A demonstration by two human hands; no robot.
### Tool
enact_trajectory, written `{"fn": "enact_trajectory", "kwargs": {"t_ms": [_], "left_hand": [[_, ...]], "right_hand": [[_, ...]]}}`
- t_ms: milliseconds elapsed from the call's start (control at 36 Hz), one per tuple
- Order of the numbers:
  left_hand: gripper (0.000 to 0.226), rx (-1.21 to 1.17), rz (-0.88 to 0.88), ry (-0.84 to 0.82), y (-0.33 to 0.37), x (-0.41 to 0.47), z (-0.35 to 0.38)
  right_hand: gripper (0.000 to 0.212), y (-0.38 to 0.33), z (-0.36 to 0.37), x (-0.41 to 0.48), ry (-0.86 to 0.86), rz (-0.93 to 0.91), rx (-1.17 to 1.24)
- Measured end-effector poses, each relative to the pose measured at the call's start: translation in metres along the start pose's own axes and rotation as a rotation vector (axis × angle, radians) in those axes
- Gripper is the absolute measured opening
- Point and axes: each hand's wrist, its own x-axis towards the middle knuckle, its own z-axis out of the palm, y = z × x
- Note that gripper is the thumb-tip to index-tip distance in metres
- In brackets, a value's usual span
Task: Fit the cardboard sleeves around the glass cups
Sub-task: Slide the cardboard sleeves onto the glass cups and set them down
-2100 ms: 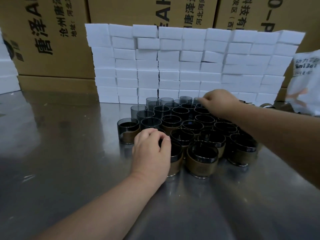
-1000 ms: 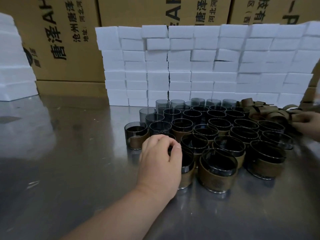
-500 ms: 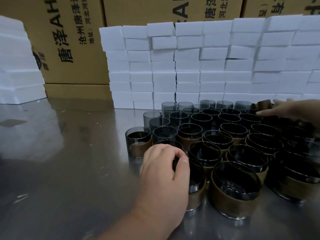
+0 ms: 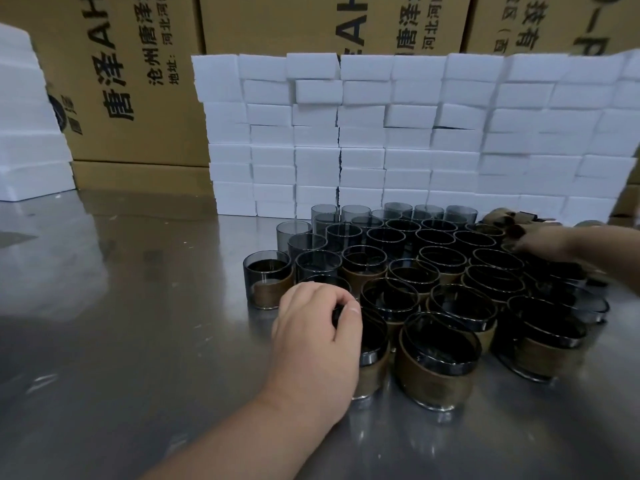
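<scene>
Several dark smoked glass cups (image 4: 398, 244) stand packed together on the steel table (image 4: 121, 306). The near ones, such as the front cup (image 4: 436, 368), wear brown cardboard sleeves. Bare cups (image 4: 294, 233) stand at the back left. My left hand (image 4: 318, 337) grips the rim of a sleeved cup (image 4: 374, 348) at the front left of the cluster, fingers curled over its top. My right hand (image 4: 561, 242), blurred, reaches over the back right cups beside a pile of loose sleeves (image 4: 498, 216). I cannot make out whether it holds one.
A wall of white foam blocks (image 4: 381, 133) stands right behind the cups. Large printed cardboard boxes (image 4: 121, 64) rise behind it. Another white foam stack (image 4: 24, 133) sits at the far left.
My right hand went from the back cups to the sleeve pile at the right and now hovers over the back right cups. My left hand kept its grip on the front cup.
</scene>
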Motion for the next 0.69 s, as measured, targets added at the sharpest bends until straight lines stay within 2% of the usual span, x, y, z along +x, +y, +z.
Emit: {"fn": "enact_trajectory", "kwargs": {"t_ms": [56, 167, 306, 528, 695], "left_hand": [[0.02, -0.002, 0.005, -0.001, 0.0, 0.0, 0.0], [0.021, -0.005, 0.005, -0.004, 0.002, 0.0, -0.002], [0.014, -0.016, 0.0, -0.016, 0.002, 0.0, -0.002], [0.019, 0.002, 0.007, -0.023, 0.002, -0.001, -0.003], [0.013, -0.003, 0.013, -0.026, 0.003, -0.001, -0.003]], "right_hand": [[0.018, -0.005, -0.002, -0.008, -0.065, 0.051, -0.04], [0.009, -0.014, -0.01, -0.028, -0.014, 0.083, 0.013], [0.019, -0.018, -0.014, -0.039, 0.027, 0.104, 0.04], [0.02, -0.028, -0.008, -0.043, 0.016, 0.05, 0.158], [0.019, -0.018, -0.02, -0.038, 0.114, 0.064, 0.27]]}}
